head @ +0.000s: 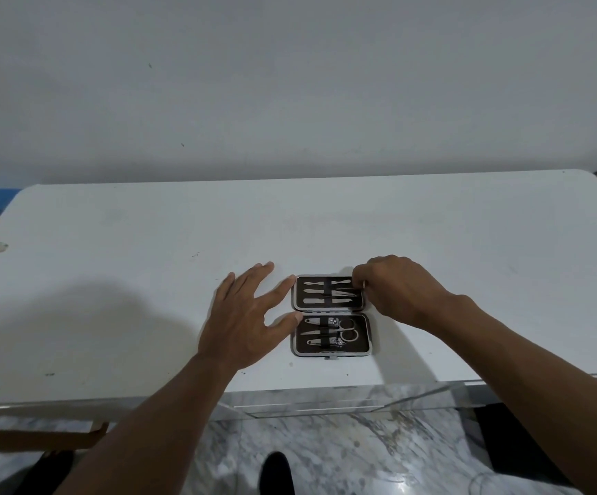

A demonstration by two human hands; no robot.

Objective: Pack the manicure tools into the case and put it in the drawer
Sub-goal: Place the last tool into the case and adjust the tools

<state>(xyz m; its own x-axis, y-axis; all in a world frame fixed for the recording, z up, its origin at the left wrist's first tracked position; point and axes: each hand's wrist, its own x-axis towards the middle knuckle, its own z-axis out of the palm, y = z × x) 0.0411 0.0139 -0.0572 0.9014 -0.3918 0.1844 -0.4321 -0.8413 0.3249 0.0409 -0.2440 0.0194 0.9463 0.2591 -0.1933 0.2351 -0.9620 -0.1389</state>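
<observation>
Your left hand (245, 316), spread flat, braces the open case (329, 354) at its left (tools lie crosswise) while your right hand (393, 291) pinches an upper-half tool (341, 291).

Above the table (111, 298), the left hand (245, 316) and the right hand (393, 291) were bare. So were the left forearm (154, 423) and the right forearm (522, 351), uncovered along all their visible length, from below the table's near edge to the wrists over its top. Below that near edge showed one dark shoe (277, 473) — rounded at the toe, plain — its details too dim to tell.
</observation>
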